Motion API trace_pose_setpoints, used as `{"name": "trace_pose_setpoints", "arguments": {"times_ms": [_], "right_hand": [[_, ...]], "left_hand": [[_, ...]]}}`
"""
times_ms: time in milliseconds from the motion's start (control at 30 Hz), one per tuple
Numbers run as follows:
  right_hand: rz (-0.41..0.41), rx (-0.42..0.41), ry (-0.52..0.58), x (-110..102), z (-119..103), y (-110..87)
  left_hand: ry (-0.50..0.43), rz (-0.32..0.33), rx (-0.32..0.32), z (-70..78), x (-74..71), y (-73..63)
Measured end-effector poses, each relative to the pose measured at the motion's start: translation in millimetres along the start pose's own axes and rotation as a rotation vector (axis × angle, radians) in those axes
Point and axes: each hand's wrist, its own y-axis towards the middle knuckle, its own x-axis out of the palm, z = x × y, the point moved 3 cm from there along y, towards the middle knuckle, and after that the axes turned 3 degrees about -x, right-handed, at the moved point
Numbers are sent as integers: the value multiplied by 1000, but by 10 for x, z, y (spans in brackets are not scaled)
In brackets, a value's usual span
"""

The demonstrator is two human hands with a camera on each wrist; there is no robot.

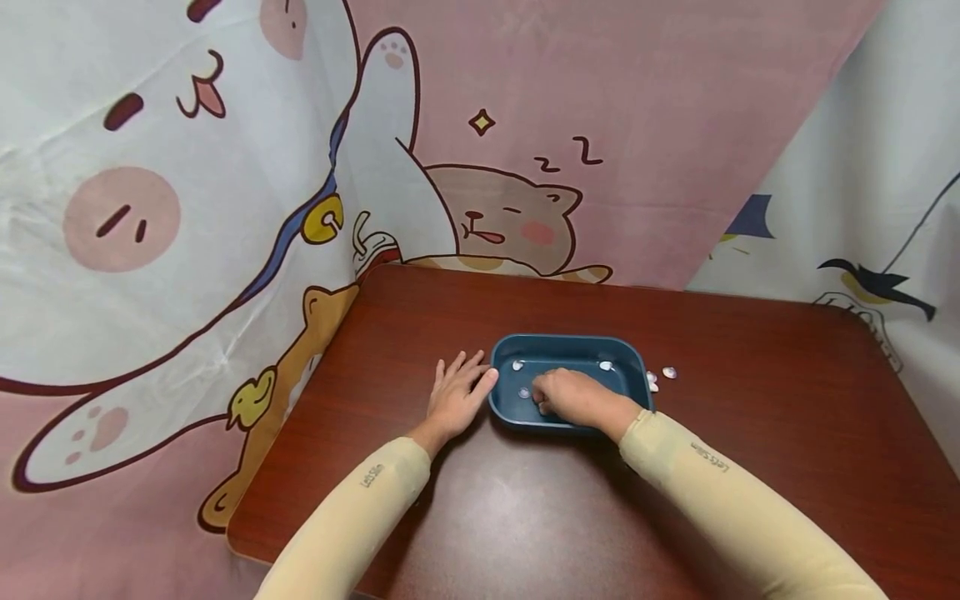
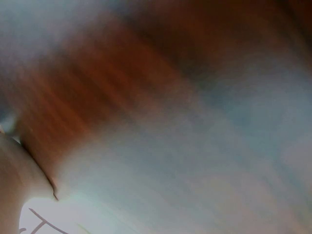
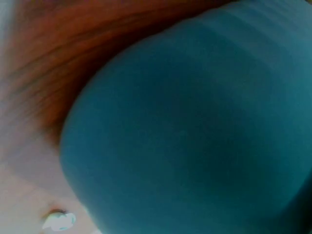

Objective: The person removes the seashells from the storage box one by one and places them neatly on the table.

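"Looking at the right hand (image 1: 573, 396), I find it inside the blue rectangular tub (image 1: 562, 348), fingers curled down. Is it pinching anything?"

"I can't tell; the fingertips are hidden below the knuckles, and the right wrist view mostly shows the tub's blurred wall."

"And the left hand (image 1: 457, 398)?"

"Spread on the reddish-brown wooden table (image 1: 480, 517), just outside the tub, thumb at the rim. Whether it presses there, I can't say. Its wrist view is too blurred to help."

"Where are the little shell-like pieces?"

"Three show in the tub. A bluish piece (image 1: 524, 392) lies just beside the right hand's fingers, toward the left hand. A white piece (image 1: 517, 365) lies beyond that, between the two hands. Another white piece (image 1: 606, 366) sits past the right hand's knuckles."

"Any outside?"

"A small white cluster (image 1: 652, 382) by the tub's outer wall, to the right of the right hand, and a single pale shell (image 1: 670, 372) slightly farther out on the table."
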Motion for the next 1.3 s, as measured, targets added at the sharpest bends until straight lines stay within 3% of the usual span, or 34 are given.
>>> {"name": "trace_pose_setpoints", "arguments": {"times_ms": [233,400,500,600,667,733,833,967,1100,1300], "right_hand": [[18,-19,40,-4,30,-70],[113,10,92,-105,40,-175],[259,-5,136,-261,100,-296],[462,-18,166,-468,272,-473],[586,18,149,-581,466,-607],[653,104,146,-652,689,-743],[641,272,150,-643,1042,-917],[531,373,111,-507,1381,-1035],[472,341,27,-367,1517,-1047],[444,303,-25,-284,1545,-1010]], "left_hand": [[-7,28,26,51,-13,-31],[6,29,22,114,-44,-54],[28,21,20,122,-34,-51],[28,23,24,119,-20,-42],[21,25,24,102,-5,-32],[13,33,25,88,-3,-28],[5,44,20,46,10,-16],[0,45,10,3,22,-2],[10,34,3,2,27,4],[31,20,9,98,-26,-32]]}}
